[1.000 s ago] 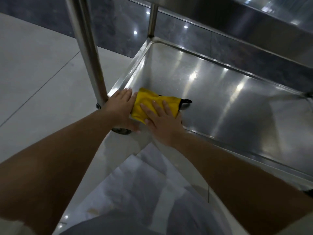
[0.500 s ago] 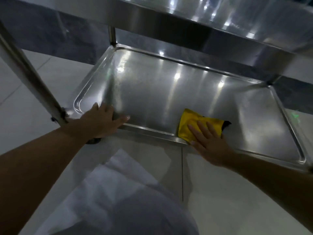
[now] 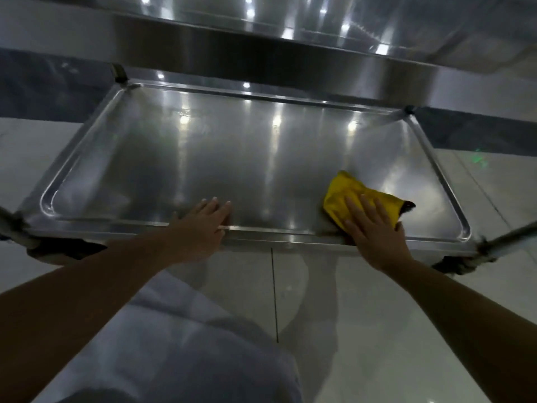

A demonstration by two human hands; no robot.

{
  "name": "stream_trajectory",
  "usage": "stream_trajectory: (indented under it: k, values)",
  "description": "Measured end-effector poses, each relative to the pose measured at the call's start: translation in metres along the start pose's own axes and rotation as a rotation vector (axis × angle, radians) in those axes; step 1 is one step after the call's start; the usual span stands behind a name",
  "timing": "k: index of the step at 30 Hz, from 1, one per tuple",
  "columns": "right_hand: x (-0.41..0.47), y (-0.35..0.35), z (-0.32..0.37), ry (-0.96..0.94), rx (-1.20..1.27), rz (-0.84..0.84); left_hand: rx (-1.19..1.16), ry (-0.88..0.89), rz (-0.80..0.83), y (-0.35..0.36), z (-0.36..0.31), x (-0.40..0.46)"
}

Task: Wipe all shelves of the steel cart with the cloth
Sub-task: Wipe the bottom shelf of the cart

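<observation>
The right hand (image 3: 374, 228) lies flat with straight fingers on the crumpled yellow cloth (image 3: 353, 196), pressing it onto the bottom shelf (image 3: 203, 158) of the shiny stainless-steel cart, a rimmed rectangular tray. The cloth sits near the front rim, toward the right end of the shelf but short of the right corner. A second ago it was in the front left corner under both hands; half a second ago it was about mid-shelf; now it has travelled further right along the front edge. The left hand (image 3: 200, 225) has let go of the cloth and moved from the left corner toward the middle, fingers straight and together, resting on the front rim, holding nothing, probably to steady the cart. That suggests one sweep along the front strip of this shelf is nearly done. The far part of the shelf, toward the back rim, probably remains to be wiped. The upper steel shelf (image 3: 261, 48) hangs above; whether it is already wiped cannot be told. A pale tiled floor (image 3: 377, 330) lies below.
</observation>
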State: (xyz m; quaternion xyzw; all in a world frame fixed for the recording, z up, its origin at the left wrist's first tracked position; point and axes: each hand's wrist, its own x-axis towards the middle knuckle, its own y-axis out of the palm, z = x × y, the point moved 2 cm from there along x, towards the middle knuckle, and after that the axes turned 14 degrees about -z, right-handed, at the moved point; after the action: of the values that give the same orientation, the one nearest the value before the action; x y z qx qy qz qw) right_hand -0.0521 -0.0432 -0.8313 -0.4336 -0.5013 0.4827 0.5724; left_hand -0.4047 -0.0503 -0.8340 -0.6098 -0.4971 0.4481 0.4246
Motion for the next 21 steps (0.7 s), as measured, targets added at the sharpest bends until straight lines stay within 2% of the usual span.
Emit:
stream_trajectory:
  k: [2, 4, 6, 10, 13, 15, 17, 21]
  values:
    - [0.010, 0.000, -0.017, 0.217, 0.019, 0.006, -0.082, -0.016, 0.066, -0.006, -0.012, 0.009]
    - [0.015, 0.006, 0.002, 0.369, 0.057, -0.050, -0.150, -0.037, 0.103, -0.014, -0.019, 0.020]
    - [0.014, 0.014, 0.039, 0.346, 0.050, -0.107, -0.107, -0.009, 0.114, -0.015, -0.023, 0.028]
    - [-0.006, 0.023, 0.078, -0.143, 0.002, -0.129, 0.037, 0.054, 0.076, -0.010, -0.039, 0.043]
    - [-0.007, 0.014, 0.037, -0.549, 0.054, -0.090, 0.027, -0.023, -0.030, -0.004, -0.065, 0.055]
    - [0.000, 0.008, -0.006, -0.631, 0.073, -0.075, 0.103, -0.067, -0.083, 0.008, -0.085, 0.055]
    - [0.009, 0.001, -0.048, -0.544, 0.087, -0.085, 0.175, -0.092, -0.148, 0.020, -0.096, 0.049]
    - [0.024, -0.002, -0.093, -0.013, 0.066, -0.160, 0.129, -0.103, -0.238, 0.036, -0.097, 0.046]
